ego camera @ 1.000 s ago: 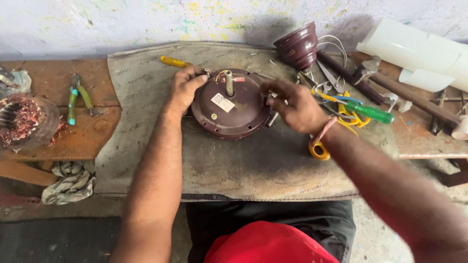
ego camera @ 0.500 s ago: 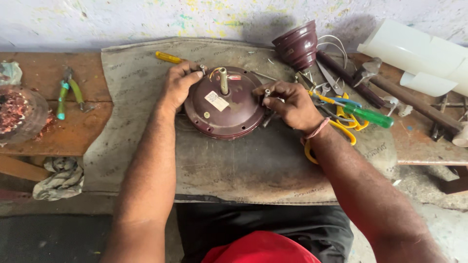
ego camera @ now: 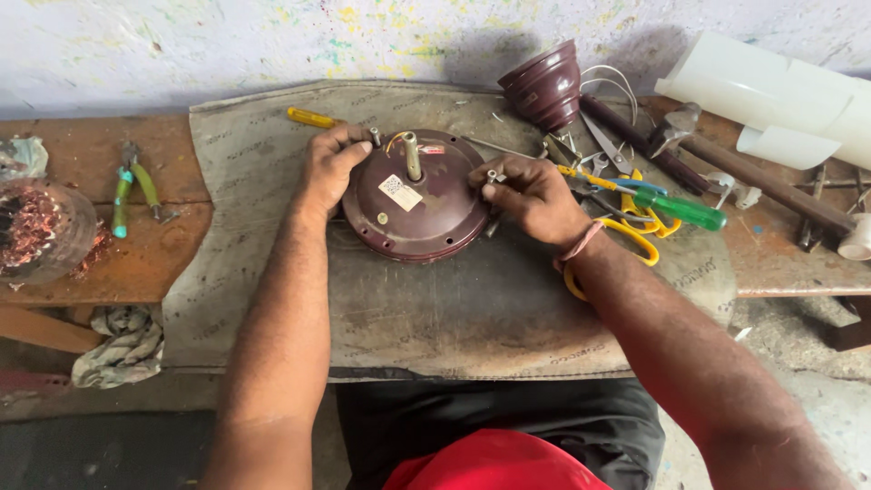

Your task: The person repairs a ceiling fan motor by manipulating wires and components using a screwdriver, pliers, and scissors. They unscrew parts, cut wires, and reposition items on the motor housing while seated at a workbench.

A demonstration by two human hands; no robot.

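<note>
Motor housing (ego camera: 413,207), round and maroon, is set flat on a grey mat (ego camera: 435,308) spread over a wooden bench (ego camera: 136,263), roughly at the mat's middle. A short shaft (ego camera: 412,154) stands upright from its centre, and a white label (ego camera: 400,191) is stuck just beside the shaft. The housing is steadied at its left rim by the left hand (ego camera: 328,168), whose fingers are curled over the edge and pressed against it. At the right rim, the right hand (ego camera: 535,195) is closed, with a small bolt (ego camera: 493,176) pinched between thumb and fingertips just above the housing's edge. A maroon cone cover (ego camera: 544,86) is seen upside down at the mat's far side, near the wall. White rolled sheet (ego camera: 771,95) lies at the far right. A green-handled screwdriver (ego camera: 676,209) and yellow scissors (ego camera: 626,238) lie just beside the right wrist. Green pliers (ego camera: 132,191) rest well apart on the bench's left, near a clear container of copper wire (ego camera: 36,231). A yellow-handled tool (ego camera: 311,117) lies behind the left hand.
</note>
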